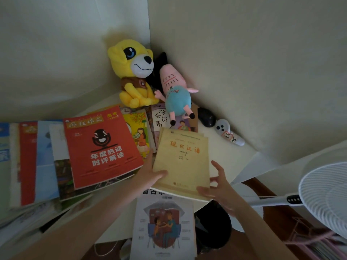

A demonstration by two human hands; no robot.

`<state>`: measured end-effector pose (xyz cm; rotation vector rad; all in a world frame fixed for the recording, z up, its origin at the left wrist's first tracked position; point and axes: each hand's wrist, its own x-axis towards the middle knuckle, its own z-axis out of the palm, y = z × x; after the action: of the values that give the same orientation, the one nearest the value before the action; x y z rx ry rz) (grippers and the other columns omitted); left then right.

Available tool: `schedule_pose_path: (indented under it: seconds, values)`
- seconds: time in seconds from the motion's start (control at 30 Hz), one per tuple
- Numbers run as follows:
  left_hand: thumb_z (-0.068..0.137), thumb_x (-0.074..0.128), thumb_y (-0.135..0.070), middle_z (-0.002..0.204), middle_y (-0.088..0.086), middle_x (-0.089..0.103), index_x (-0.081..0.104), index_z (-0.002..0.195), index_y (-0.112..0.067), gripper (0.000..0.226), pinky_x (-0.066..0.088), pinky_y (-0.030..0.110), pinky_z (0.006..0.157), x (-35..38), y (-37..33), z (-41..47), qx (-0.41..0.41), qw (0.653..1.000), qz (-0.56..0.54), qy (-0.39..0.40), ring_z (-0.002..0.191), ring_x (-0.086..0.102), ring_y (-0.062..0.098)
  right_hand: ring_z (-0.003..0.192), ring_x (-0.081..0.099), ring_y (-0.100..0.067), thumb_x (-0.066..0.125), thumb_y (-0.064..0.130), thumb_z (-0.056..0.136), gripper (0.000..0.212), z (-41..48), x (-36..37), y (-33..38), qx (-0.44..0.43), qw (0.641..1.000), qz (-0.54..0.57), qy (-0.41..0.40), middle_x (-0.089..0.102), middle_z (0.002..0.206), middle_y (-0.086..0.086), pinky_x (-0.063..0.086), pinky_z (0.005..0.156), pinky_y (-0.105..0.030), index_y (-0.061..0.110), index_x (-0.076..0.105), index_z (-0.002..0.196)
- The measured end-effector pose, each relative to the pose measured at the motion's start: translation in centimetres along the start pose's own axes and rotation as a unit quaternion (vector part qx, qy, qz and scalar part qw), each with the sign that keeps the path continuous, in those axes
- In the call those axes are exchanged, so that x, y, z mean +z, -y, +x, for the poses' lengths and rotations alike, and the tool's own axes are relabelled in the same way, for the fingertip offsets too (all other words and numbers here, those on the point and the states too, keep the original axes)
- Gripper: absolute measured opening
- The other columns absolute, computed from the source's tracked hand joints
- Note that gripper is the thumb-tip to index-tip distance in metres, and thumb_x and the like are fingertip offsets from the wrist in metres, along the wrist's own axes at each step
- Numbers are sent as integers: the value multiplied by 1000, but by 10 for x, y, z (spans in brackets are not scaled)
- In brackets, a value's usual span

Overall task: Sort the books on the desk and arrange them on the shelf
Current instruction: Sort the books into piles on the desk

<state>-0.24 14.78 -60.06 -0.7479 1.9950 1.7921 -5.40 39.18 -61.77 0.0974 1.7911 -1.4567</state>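
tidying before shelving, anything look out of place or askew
The pink pig plush lies on a purple book; the red magazine sits skewed atop the book pile, and the white illustrated book overhangs the desk edge.

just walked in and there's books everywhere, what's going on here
A person is sorting books on a white desk. Their left hand grips the left edge of a yellow paperback, thumb on the cover, while the right hand is open at its lower right corner. A red magazine tops a spread of other books to the left.
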Motion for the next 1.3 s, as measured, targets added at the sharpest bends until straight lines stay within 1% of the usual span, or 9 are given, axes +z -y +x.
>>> schedule_pose_path:
  seconds: [0.13,0.27,0.4,0.57,0.67,0.77,0.93,1.17,1.3]
  values:
    - [87,64,-7,123,-14,50,7,137,-46,86,50,12,62,-2,23,-32,24,999,22,42,90,60,2,92,69,-22,89,18,62,110,-30,12,-18,11,999,-37,26,48,118,-15,57,73,-28,42,15,140]
    - [90,64,-18,122,-23,51,13,145,-41,78,52,17,73,-7,54,-48,-5,995,48,88,94,61,-7,90,71,-28,97,40,36,138,-44,23,-38,75,997,14,26,60,106,-17,59,68,-35,33,12,145]
    - [83,70,-30,120,-24,52,8,149,-38,91,53,20,77,-10,56,-50,-35,994,20,102,98,62,-3,84,73,-26,80,20,75,105,-32,28,-31,98,995,18,9,70,106,-5,60,65,-47,28,5,148]
    - [89,63,-30,135,-17,42,8,135,-53,75,51,14,64,-7,37,-37,-7,993,37,115,94,57,-6,77,73,-12,74,9,82,109,-21,28,-24,64,998,1,-18,66,115,-6,56,53,-30,29,-7,151]
    - [76,71,-49,147,-8,35,6,139,-53,90,54,16,70,-7,37,-31,11,993,32,114,105,57,4,77,74,-14,71,4,83,102,-21,22,-26,52,998,16,-27,69,111,-9,56,54,-27,27,0,151]
    - [69,76,-48,145,-4,41,8,146,-44,103,55,22,80,-9,42,-28,37,990,15,136,109,58,5,89,73,-21,81,14,77,84,-24,14,-26,43,999,-12,-8,74,106,-6,58,62,-28,18,31,146]
    - [58,78,-64,137,-15,50,6,147,-45,116,52,42,95,-6,43,-33,70,989,51,123,115,59,9,94,72,-24,81,8,73,62,-33,8,-22,-9,999,9,-38,74,108,-8,59,69,-30,11,53,128]
    - [86,67,-11,113,-22,58,5,126,-56,87,57,22,76,-25,22,-36,218,968,121,15,93,65,-4,96,62,4,77,-1,74,63,-33,27,4,-173,973,-66,-137,62,112,16,55,75,-21,38,43,110]
    - [85,67,-6,112,-14,56,10,121,-50,81,57,22,78,-37,21,-30,275,943,179,-63,86,60,-18,98,62,3,77,3,77,58,-22,42,10,-224,959,-97,-144,62,111,16,53,76,-18,40,44,107]
